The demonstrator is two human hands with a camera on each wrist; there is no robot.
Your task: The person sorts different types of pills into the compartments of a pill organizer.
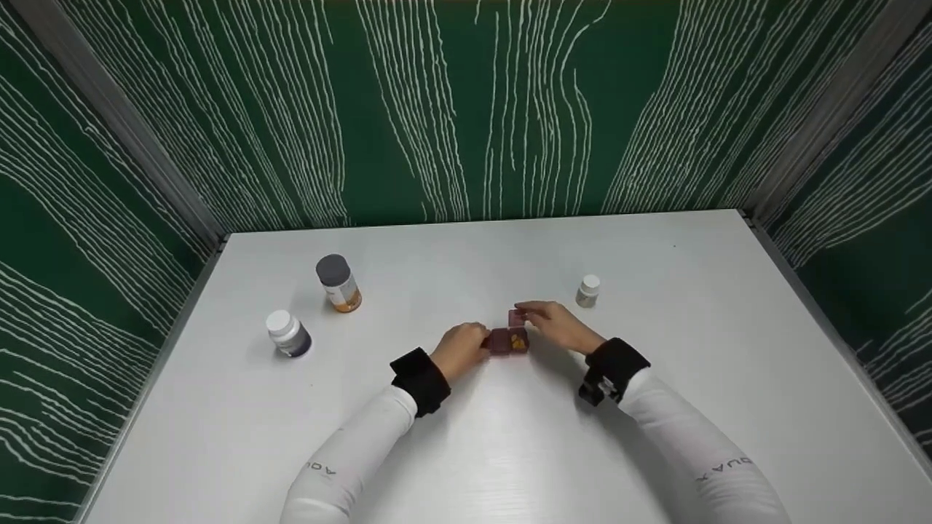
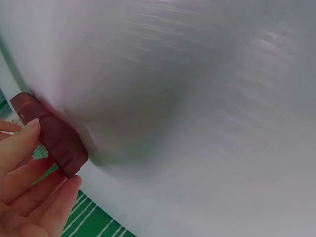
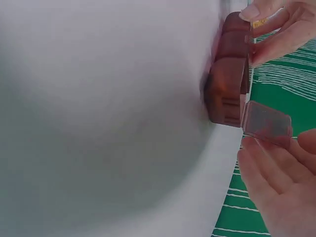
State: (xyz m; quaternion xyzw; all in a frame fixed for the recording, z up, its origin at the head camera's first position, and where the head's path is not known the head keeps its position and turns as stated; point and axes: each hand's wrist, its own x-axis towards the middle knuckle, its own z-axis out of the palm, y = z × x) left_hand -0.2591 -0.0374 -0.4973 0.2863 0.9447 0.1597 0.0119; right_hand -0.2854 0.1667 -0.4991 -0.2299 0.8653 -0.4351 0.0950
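Pinching the maroon sectioned box [image 1: 499, 341] at its 9 o'clock end: left hand [image 1: 460, 352], thumb bearing on one side, fingertips bearing on the other. Clock is centring on the box as the head view is showing it, 12 being the far side. Box is sitting about mid-width on the white table [image 1: 473, 451], between the two hands.

Right hand [image 1: 559, 326] is sitting at 2 o'clock. Its fingers are lying nearly straight and close together, tips touching the see-through lid [image 1: 516, 318]; thumb contact isn't showing clearly. Lid is standing open at about 1 o'clock, off the box's 3 o'clock end. Yellow-orange pieces [image 1: 518, 340] are lying in that end section.

Small white-capped bottle [image 1: 587, 291] is standing at 2, just beyond the right hand. Grey-capped bottle [image 1: 339, 285], orange at the base, is standing near 10, well apart. White-capped dark bottle [image 1: 289, 333] is standing at 9, farther out. All three are wearing caps.

Black straps [image 1: 421, 382] are wrapping both wrists; white sleeves [image 1: 349, 451] with dark lettering are covering the forearms. Green walls [image 1: 393, 182] with wavy white lines are rising at 12 behind the table, others flanking at 10 and 2.
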